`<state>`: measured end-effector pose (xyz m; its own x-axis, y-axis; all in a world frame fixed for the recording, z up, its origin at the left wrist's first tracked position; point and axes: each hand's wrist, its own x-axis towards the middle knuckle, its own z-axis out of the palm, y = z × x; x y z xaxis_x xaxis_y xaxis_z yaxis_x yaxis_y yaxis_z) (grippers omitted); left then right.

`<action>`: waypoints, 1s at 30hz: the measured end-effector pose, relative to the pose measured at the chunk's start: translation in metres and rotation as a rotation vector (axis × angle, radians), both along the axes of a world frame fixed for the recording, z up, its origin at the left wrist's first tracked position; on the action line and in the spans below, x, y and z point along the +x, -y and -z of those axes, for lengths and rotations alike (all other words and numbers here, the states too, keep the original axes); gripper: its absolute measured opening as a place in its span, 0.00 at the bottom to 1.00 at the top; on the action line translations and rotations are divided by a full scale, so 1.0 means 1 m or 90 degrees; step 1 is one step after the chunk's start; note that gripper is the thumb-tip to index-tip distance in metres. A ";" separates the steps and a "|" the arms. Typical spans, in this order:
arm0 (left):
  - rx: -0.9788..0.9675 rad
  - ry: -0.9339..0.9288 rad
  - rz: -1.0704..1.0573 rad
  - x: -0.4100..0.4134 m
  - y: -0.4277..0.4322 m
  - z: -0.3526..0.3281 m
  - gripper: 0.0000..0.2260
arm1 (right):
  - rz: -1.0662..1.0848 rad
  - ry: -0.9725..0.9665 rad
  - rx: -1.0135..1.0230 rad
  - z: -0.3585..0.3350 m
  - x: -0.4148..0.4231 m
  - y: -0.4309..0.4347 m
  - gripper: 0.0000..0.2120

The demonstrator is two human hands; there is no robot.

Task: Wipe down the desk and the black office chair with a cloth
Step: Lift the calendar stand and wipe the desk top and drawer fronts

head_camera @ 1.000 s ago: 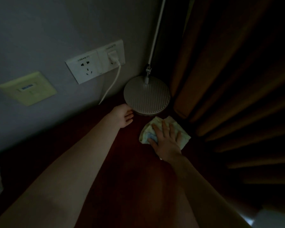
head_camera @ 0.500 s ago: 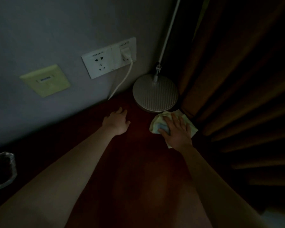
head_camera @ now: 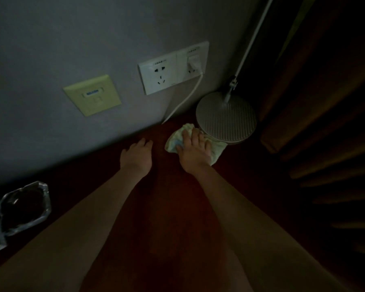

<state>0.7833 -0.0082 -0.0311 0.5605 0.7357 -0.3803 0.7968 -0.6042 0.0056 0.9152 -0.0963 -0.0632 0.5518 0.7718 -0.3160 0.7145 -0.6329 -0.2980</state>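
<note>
The cloth (head_camera: 217,152), pale and crumpled with a blue patch, lies on the dark reddish desk (head_camera: 171,192) under the right hand (head_camera: 195,150). That hand rests palm down on it with straight, spread fingers, pressing rather than gripping; the cloth sticks out past the fingertips and on both sides of the hand. Just beyond the right hand's fingertips stands the round ribbed lamp base (head_camera: 227,121), and the cloth's far edge touches it or very nearly does. A thin lamp pole (head_camera: 251,39) rises from the base.

The left hand (head_camera: 136,155) lies just beside the right one, palm down on the bare desk, fingers relaxed and holding nothing, their tips close to the grey wall (head_camera: 72,39). Above the left hand on the wall sits a white double socket (head_camera: 173,67) with a plug (head_camera: 193,61) in it; its white cable (head_camera: 183,102) drops behind the desk edge. Further out on that side is a yellowish wall plate (head_camera: 92,94). Well away past the left forearm sits a clear-rimmed dark dish (head_camera: 25,207). A dark curtain (head_camera: 325,102) hangs beyond the right hand.
</note>
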 end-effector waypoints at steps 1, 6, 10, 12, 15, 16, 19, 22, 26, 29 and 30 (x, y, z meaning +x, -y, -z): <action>-0.003 -0.012 0.000 0.001 -0.001 0.001 0.26 | 0.022 0.003 -0.006 0.001 -0.004 -0.010 0.28; -0.039 -0.041 -0.010 0.009 -0.006 -0.002 0.25 | 0.053 -0.016 -0.005 0.002 -0.007 -0.034 0.28; -0.044 -0.085 0.005 0.004 0.000 0.000 0.30 | -0.054 -0.008 0.041 0.003 0.005 -0.006 0.27; -0.028 -0.118 0.018 0.001 0.005 -0.001 0.31 | -0.089 0.024 0.061 0.004 0.013 0.023 0.27; -0.012 -0.110 0.038 0.000 0.019 -0.006 0.33 | -0.088 0.068 0.055 0.009 0.027 0.073 0.28; -0.012 -0.088 0.039 0.001 0.025 -0.008 0.34 | -0.081 0.080 0.052 0.010 0.032 0.088 0.30; -0.025 -0.026 0.055 0.009 0.049 -0.011 0.33 | -0.046 0.107 0.043 0.009 0.056 0.122 0.30; -0.055 0.000 0.089 0.016 0.074 -0.011 0.33 | 0.046 0.094 0.034 0.009 0.082 0.144 0.28; -0.050 0.030 0.119 0.012 0.106 -0.008 0.32 | 0.168 0.057 0.015 0.008 0.105 0.178 0.29; -0.063 0.033 0.121 0.002 0.130 -0.004 0.32 | 0.224 0.050 0.014 0.008 0.103 0.212 0.29; -0.066 0.032 0.123 -0.002 0.138 -0.001 0.31 | 0.225 0.057 0.003 0.009 0.098 0.226 0.29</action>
